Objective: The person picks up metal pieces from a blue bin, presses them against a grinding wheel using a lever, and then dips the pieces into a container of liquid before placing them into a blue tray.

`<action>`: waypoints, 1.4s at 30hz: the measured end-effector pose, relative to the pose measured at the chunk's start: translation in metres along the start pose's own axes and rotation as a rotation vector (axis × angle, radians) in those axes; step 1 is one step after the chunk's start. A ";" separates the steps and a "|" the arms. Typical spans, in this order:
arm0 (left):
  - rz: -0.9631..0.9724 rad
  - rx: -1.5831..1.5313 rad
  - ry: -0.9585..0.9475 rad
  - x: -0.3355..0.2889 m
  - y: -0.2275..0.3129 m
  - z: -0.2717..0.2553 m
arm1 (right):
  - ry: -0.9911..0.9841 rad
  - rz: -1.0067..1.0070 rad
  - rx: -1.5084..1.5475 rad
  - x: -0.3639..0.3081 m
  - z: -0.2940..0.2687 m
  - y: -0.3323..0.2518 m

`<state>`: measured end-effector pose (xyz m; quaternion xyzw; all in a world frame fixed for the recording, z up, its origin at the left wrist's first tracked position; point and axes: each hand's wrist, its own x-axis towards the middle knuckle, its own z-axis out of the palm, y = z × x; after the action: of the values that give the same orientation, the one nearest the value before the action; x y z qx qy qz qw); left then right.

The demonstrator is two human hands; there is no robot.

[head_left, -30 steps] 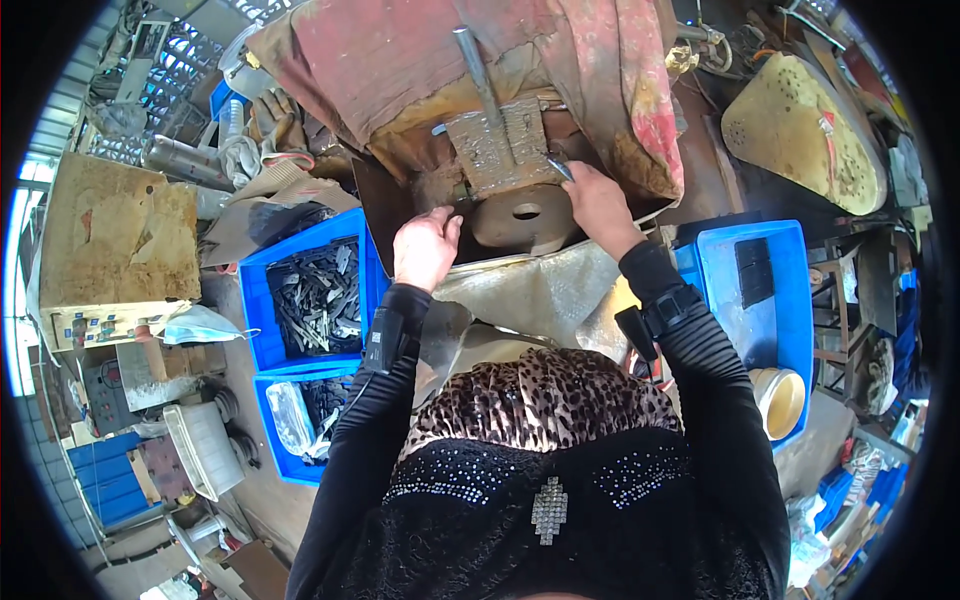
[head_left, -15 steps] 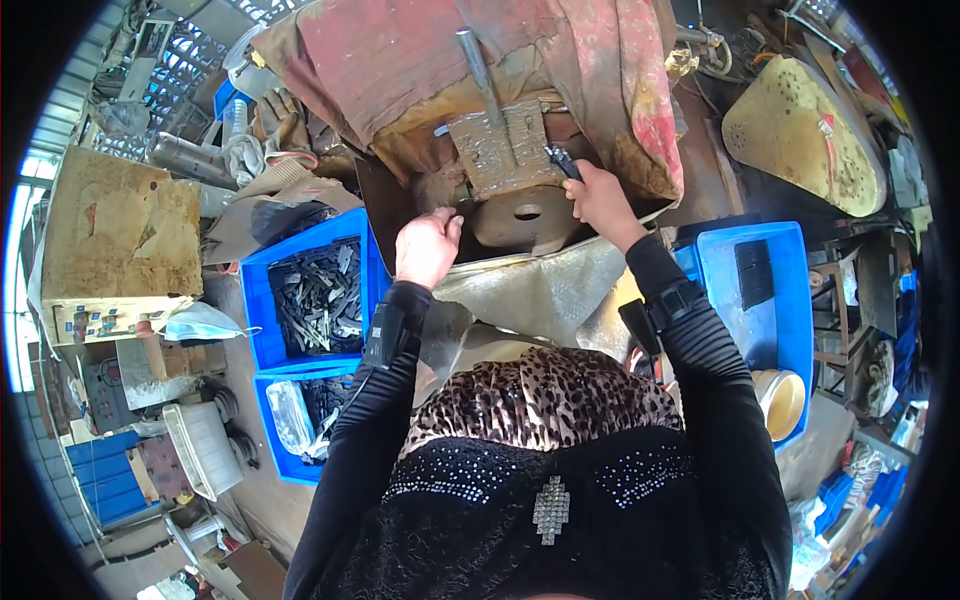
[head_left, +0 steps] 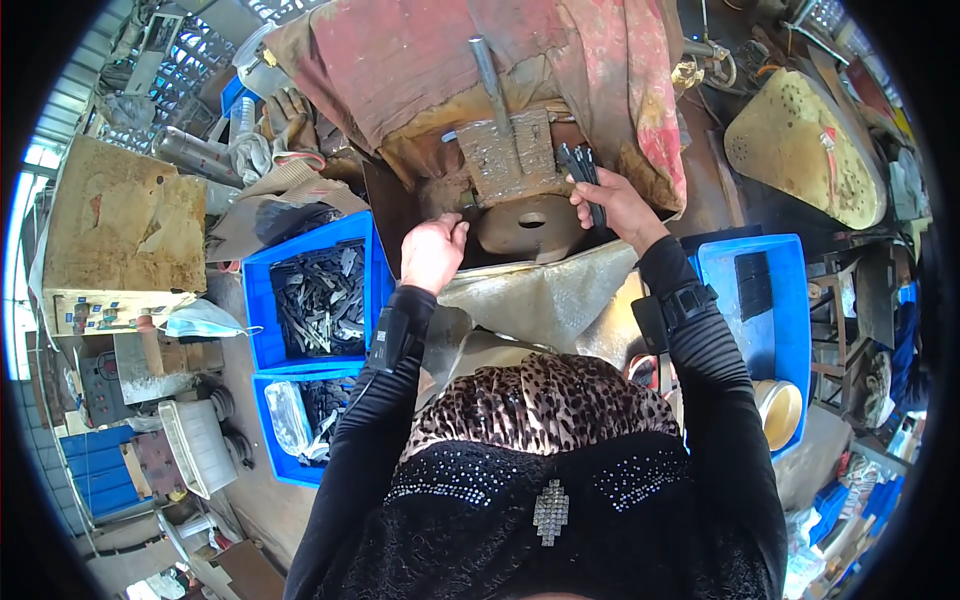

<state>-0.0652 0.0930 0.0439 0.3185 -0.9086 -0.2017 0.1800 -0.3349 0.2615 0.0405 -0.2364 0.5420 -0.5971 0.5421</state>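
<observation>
A bunch of dark, narrow metal strips point(head_left: 586, 180) stands nearly upright in my right hand point(head_left: 618, 207), whose fingers are wrapped round it. Beside it is a rough, pitted block point(head_left: 515, 160) with a metal rod point(head_left: 487, 80) leaning up from it. Just below the block lies a rounded brown plate point(head_left: 550, 228) with a hole. My left hand point(head_left: 433, 250) is closed at the left of this plate, thumb and finger pressed together. Whatever it may pinch is hidden. Both hands are over the near rim of a dark metal housing point(head_left: 385, 215).
Stained red cloth point(head_left: 430, 65) drapes over the housing. A blue bin point(head_left: 258, 310) of similar dark strips is at left, with another blue bin point(head_left: 275, 440) nearer me. At right stands a blue tub point(head_left: 797, 330) with a yellowish cup point(head_left: 780, 410) in it.
My right hand has drawn back slightly to the right, and the strips in it have turned more upright and show more fully. The left hand has stayed almost in place.
</observation>
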 end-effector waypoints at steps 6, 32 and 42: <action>-0.009 -0.010 -0.012 -0.001 0.004 -0.003 | -0.071 -0.057 0.189 -0.014 0.021 -0.007; -0.130 -1.326 -0.389 0.006 0.133 0.024 | -0.055 -0.203 0.147 -0.108 0.048 -0.018; -0.211 -1.587 -0.828 0.017 0.143 0.012 | -0.137 -0.237 -0.022 -0.104 0.059 -0.014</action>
<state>-0.1554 0.1866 0.1060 0.0841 -0.4603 -0.8837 -0.0140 -0.2578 0.3301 0.1028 -0.3449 0.4784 -0.6334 0.5009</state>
